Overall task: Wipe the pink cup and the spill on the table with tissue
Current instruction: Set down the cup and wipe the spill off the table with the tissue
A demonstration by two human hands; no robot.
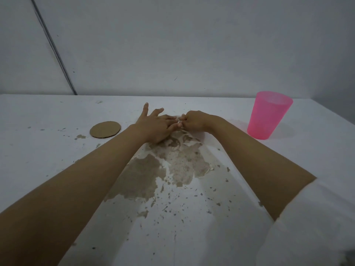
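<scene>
The translucent pink cup [269, 115] stands upright at the back right of the white table [48, 160], clear of both hands. In the middle of the table my left hand [155, 127] lies flat with its fingers spread and presses down. Fingertip to fingertip with it is my right hand [194, 120], whose fingers are curled and seem to pinch the far edge of a thin white tissue [185, 139]. The tissue lies flat, looks damp, and lets brown marks show through. No separate spill stands out against the white surface.
A round cardboard coaster [105, 129] lies left of my left hand. Large brown worn patches [146, 175] and several small specks cover the table in front of me. A grey wall rises just behind the table's back edge.
</scene>
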